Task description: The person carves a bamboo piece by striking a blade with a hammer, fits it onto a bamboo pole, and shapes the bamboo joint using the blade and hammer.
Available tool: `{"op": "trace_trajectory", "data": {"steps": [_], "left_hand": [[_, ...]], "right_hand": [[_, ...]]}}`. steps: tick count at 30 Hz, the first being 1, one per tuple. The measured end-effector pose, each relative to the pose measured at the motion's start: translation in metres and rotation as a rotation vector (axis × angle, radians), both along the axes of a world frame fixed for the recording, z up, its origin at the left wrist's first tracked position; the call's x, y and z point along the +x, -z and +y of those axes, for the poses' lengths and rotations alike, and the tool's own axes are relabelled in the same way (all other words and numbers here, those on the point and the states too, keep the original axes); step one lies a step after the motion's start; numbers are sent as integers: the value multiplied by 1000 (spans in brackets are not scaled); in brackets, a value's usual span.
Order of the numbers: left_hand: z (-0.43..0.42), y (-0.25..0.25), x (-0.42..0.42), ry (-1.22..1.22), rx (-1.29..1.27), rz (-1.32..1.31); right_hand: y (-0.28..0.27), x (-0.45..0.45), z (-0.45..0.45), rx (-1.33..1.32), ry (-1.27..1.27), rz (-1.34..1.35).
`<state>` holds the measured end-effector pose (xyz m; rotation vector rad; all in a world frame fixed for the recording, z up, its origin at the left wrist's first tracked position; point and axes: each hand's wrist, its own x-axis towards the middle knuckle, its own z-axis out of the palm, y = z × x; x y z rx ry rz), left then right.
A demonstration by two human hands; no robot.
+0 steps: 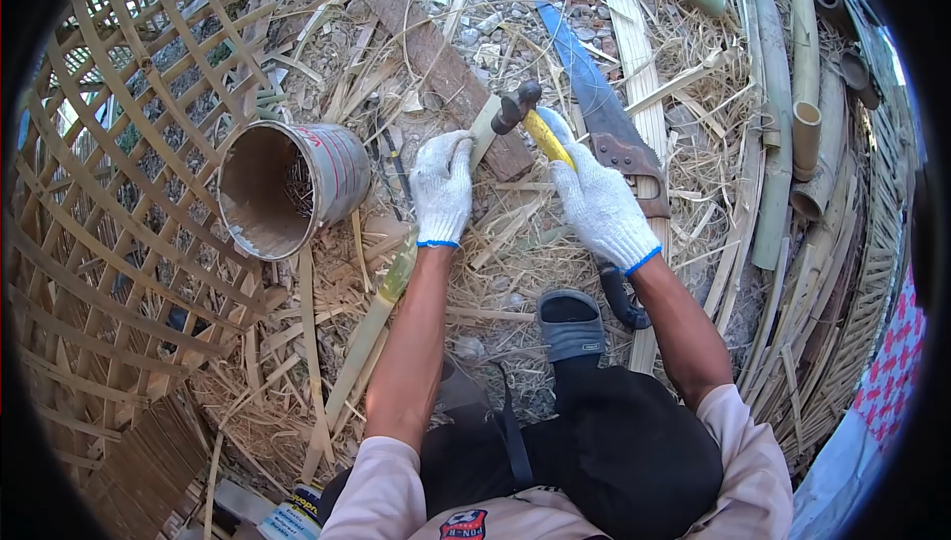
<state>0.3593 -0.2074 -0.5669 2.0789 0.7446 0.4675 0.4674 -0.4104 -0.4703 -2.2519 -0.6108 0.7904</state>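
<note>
My right hand (602, 201), in a white knit glove, is closed around the yellow handle (548, 137) of a hammer. The dark hammer head (516, 106) is at the upper end of a pale bamboo strip (484, 128); I cannot tell whether they touch. My left hand (443, 189), gloved alike, is closed on that strip, over the brown wooden board (436, 50). A greenish bamboo length (394, 280) shows below my left wrist; whether it is the same piece is hidden. Right of the hammer lies a handsaw (594, 84) with a blue blade.
A grey bucket (342, 178) holding nails lies tipped on the left, beside a woven bamboo lattice (119, 193). Bamboo poles (776, 144) line the right side. Shavings and rubble cover the ground. My sandalled foot (572, 322) is near a dark curved handle (620, 297).
</note>
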Motion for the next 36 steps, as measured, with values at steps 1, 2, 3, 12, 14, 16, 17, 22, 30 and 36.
{"op": "trace_trajectory", "data": {"steps": [1, 2, 3, 12, 14, 16, 17, 22, 30, 36], "left_hand": [[0, 1, 0, 15, 48, -7], [0, 2, 1, 32, 97, -14], [0, 2, 2, 32, 96, -14], [-11, 7, 12, -3, 318, -8], [-11, 8, 10, 20, 306, 20], [-11, 15, 10, -11, 317, -27], [-12, 19, 9, -26, 324, -62], [-14, 13, 9, -15, 341, -45], [-7, 8, 10, 8, 292, -43], [-11, -8, -4, -70, 192, -62]], "right_hand": [[1, 0, 0, -1, 0, 0], [2, 0, -1, 12, -4, -29], [3, 0, -1, 24, -9, -58], [-9, -8, 9, 117, -130, -263], [11, -12, 9, 97, -165, -297], [11, -12, 15, -23, -219, -345], [9, -11, 17, -19, -230, -349], [2, -15, 16, 129, -176, -370], [0, -16, 17, -49, -193, -348], [2, -16, 7, 13, -182, -326]]}}
